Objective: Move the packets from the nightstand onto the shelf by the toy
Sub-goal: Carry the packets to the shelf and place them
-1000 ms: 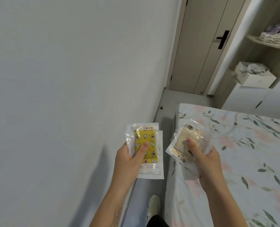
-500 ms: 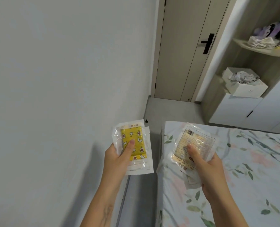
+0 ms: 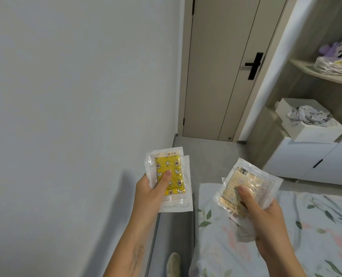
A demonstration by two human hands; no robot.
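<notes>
Beside bed [image 3: 286, 246], both hands grip packets: left [image 3: 152, 193], right [image 3: 270, 226].

A floor strip [image 3: 206, 154] runs open toward 12 o'clock, bounded by the wall [image 3: 76, 96] at 9 o'clock and the bed [image 3: 286, 236] at 3 o'clock. The upper shelf [image 3: 314, 71] at 2 o'clock carries a packet stack [image 3: 334, 65] and plush toy [image 3: 340, 47]; its near end lies bare.

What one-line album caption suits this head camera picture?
Left hand and right hand each hold packets, facing the shelf with its purple toy.
</notes>
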